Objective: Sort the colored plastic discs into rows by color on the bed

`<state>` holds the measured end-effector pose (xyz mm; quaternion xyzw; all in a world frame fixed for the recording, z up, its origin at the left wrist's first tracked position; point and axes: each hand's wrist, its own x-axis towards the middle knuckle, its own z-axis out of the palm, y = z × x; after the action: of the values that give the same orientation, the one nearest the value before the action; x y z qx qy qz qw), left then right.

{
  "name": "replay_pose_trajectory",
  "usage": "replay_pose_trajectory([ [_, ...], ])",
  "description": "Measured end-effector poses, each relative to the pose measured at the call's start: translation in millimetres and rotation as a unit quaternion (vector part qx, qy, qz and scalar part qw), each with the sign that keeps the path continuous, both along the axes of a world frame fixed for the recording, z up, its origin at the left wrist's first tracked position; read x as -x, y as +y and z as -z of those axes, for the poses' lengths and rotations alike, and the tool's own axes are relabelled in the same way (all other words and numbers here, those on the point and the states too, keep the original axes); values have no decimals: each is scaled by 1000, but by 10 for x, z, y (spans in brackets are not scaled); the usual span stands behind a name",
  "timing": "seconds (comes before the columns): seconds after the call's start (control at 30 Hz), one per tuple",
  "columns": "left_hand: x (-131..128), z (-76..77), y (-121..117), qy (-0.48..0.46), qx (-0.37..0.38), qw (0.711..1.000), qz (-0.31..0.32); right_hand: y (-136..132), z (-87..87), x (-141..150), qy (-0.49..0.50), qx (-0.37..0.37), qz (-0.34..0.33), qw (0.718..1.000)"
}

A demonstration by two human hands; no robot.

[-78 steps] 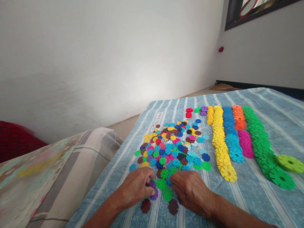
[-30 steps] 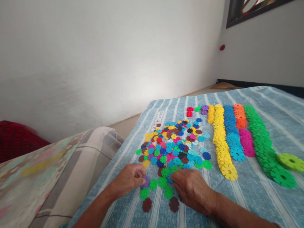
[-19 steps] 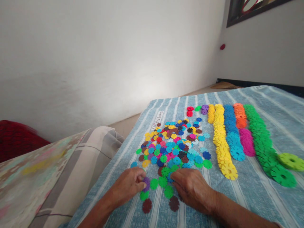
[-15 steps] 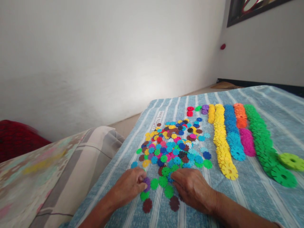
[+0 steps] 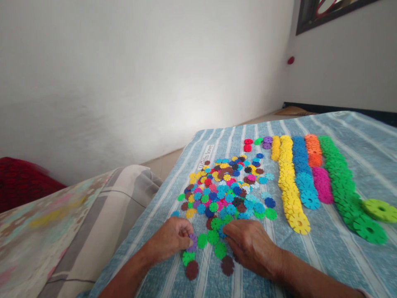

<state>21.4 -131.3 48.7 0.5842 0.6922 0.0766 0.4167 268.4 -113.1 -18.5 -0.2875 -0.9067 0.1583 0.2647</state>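
Observation:
Between the thumb and fingers of my left hand [image 5: 170,238] is a purple notched snowflake disc [image 5: 193,242], held just over the cloth. Beside it lie a green disc [image 5: 187,258] and a brown disc [image 5: 192,270]. My right hand [image 5: 252,245] is closed and low at the near side of the loose heap. Its fingertips touch the edge of a blue disc [image 5: 221,231]; whether they grip it is hidden. Green discs [image 5: 213,237] lie between both hands, and another brown disc [image 5: 228,265] is below my right fingers. The mixed heap [image 5: 221,192] spreads beyond them.
Overlapping rows sorted by colour run along the right: yellow [image 5: 288,178], blue [image 5: 300,157], orange [image 5: 314,149], pink [image 5: 322,185] and green [image 5: 338,178]. Larger lime discs [image 5: 380,210] lie at their near end. Striped cloth [image 5: 173,273] covers the surface; bedding [image 5: 77,231] is at left.
My left hand has shifted slightly and the purple disc has turned a little, showing more of its face. My right hand stays in place by the heap.

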Motion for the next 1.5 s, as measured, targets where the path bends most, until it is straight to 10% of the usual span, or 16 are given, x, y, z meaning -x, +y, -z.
replay_pose_trajectory([
  [0.43, -67, 43, 135, -27, -200, 978, -50, -3, 3, 1, -4, 2, -2, 1000],
  [0.87, -62, 79, 63, 100, -284, 950, 83, 6, -41, 4, -24, 5, 9, 1000],
  [1.5, -124, -55, 357, 75, -272, 959, 19, 77, -61, 86, -68, -19, 15, 997],
])
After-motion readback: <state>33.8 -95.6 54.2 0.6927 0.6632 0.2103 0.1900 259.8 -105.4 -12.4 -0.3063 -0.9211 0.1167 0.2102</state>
